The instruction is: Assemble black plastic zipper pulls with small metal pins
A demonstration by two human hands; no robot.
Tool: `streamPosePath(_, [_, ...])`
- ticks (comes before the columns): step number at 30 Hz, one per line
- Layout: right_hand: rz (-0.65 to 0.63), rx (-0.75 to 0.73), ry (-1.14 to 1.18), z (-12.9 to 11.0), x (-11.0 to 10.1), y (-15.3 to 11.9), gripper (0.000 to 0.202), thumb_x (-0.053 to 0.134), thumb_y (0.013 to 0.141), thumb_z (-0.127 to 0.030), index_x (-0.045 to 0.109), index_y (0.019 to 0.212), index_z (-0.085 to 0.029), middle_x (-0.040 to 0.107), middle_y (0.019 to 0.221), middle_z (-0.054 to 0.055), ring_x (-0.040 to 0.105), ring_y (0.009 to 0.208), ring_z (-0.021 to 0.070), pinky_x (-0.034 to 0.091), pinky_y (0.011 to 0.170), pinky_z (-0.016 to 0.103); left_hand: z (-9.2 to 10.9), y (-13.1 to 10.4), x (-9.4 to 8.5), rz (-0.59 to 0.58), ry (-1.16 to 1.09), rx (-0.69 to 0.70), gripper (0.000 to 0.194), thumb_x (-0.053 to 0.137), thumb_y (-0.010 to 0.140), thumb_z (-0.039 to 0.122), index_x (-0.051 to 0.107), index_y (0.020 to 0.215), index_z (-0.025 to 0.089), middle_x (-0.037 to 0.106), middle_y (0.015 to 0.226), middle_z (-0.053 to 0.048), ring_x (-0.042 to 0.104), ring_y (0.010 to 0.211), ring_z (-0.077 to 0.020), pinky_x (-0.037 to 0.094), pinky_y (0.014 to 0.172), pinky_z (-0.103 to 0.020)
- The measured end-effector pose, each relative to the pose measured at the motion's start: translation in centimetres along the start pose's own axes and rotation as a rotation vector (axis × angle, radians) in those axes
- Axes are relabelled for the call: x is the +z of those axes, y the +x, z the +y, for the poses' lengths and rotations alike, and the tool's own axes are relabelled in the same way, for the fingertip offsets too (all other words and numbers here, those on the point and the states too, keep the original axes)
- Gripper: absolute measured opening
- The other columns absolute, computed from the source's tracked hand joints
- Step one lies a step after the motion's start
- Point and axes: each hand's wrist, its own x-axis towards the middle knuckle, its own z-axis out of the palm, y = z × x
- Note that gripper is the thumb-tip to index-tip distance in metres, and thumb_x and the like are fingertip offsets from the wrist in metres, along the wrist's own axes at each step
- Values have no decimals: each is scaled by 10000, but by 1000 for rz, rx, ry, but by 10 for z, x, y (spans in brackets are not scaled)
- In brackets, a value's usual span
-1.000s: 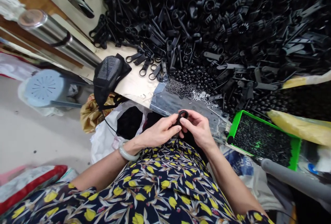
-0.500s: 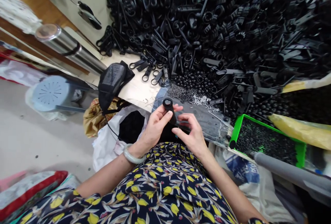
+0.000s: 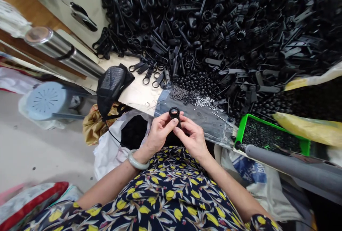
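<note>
Between my two hands is a black plastic part with a ring end (image 3: pixel 174 112), held above the near edge of the bench. The fingers and thumb of my left hand (image 3: pixel 159 130) pinch it just below the ring. My right hand (image 3: pixel 192 137) is closed around its lower end, most of which the fingers cover. Behind the hands lie a heap of small silver pins (image 3: pixel 204 101), tiny dark pieces (image 3: pixel 179 93) and black beads (image 3: pixel 199 81). Several similar ring-ended black parts (image 3: pixel 159 78) rest on the pale board.
A huge pile of black plastic parts (image 3: pixel 181 21) fills the back. To the right stand a green tray (image 3: pixel 242 126) of small black pieces and a grey tube (image 3: pixel 280 159). On the left are a steel flask (image 3: pixel 80 60), a black mesh pouch (image 3: pixel 110 85) and a white bag (image 3: pixel 105 156).
My right hand has moved left and closed on the lower end of the black part. The part has turned, so its ring now shows an open hole. The view has shifted slightly.
</note>
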Motion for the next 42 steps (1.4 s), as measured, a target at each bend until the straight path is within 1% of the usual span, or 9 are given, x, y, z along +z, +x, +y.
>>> streamPosePath(5, [-70,0,47,8,-10,5,256,672,963,-461,756,907,-226,730,996,43,677,951,201,542,862,319,-5,10,0,-124,-49,-82,313,779,895,391,809,1123,178,750,1305,-131,643,1308,-299,449,1175,-419])
streamPosePath(11, [105,-70,-97,7,-14,10,239,620,1003,-412,796,957,-256,749,1039,62,687,987,216,551,934,381,-13,10,3,-56,-16,-62,363,711,948,426,779,1213,187,729,1347,-125,662,1270,-268,429,1192,-420])
streamPosePath(15, [238,-119,-359,0,-24,17,322,754,905,-443,769,1193,-301,719,1201,80,646,1132,267,503,1069,479,-7,9,2,-27,210,38,391,623,1000,451,761,1239,174,756,1280,-123,723,1104,-247,543,1045,-375])
streamPosePath(18, [132,-36,-127,-6,-27,25,430,743,907,-480,724,1282,-272,725,1241,84,685,1124,260,555,1026,448,0,10,1,-66,390,82,380,622,1000,425,756,1246,169,765,1258,-119,723,1094,-255,548,1028,-371])
streamPosePath(21, [-2,68,170,-7,-23,29,372,700,941,-495,751,1214,-247,773,1183,68,730,1088,247,594,987,405,8,13,0,-157,355,92,387,642,985,387,730,1302,184,748,1303,-105,684,1217,-270,518,1087,-379])
streamPosePath(26, [22,88,310,-6,-16,23,352,754,896,-511,782,1121,-241,797,1142,63,763,1040,255,622,962,413,20,16,-3,-311,494,121,266,711,926,329,805,1124,178,794,1122,-91,719,1091,-274,539,1027,-363])
streamPosePath(31, [98,88,345,0,-10,29,365,753,885,-531,781,1083,-226,809,1086,66,771,1009,254,624,971,427,9,12,6,-111,580,159,259,657,968,336,808,1096,169,789,1011,-59,712,958,-239,549,935,-321])
streamPosePath(38, [-151,-101,95,2,-40,35,264,751,922,-441,794,1142,-301,731,1324,48,655,1275,266,498,1140,477,6,15,-7,-221,252,-48,346,758,901,358,752,1202,188,749,1253,-112,702,1160,-274,552,1043,-407])
streamPosePath(42, [-108,-118,-19,-6,-54,30,225,705,967,-403,789,1150,-303,776,1187,41,713,1136,241,536,1069,441,15,5,-9,-230,290,57,566,888,770,295,664,1289,263,446,1633,-118,448,1497,-336,417,1217,-488])
